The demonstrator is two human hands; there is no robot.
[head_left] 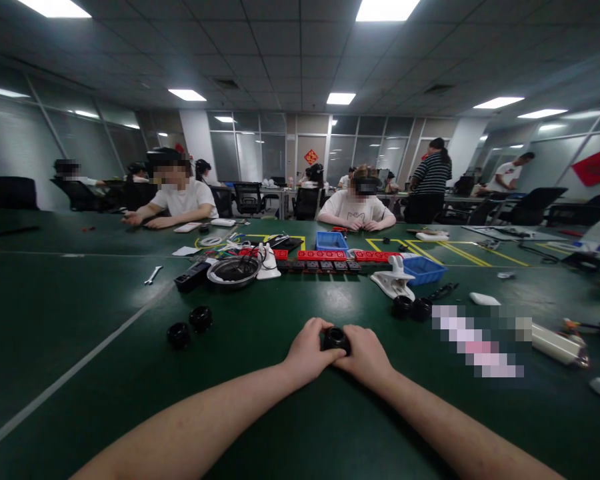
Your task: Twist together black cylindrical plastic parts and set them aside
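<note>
We grip a small round black plastic part [336,339] between our left hand [310,352] and right hand [367,357], fingers closed around it just above the green table [260,413]. Two similar black round parts [190,327] lie to our left and two more [413,307] to our right, all untouched, so the work looks only partly done.

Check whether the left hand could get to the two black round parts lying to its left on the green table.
Probably yes: the left hand shares a black round part with the right hand, and only bare table separates it from the two black parts.

Black part [336,339] — dark green table [260,413] — white line [75,367].
</note>
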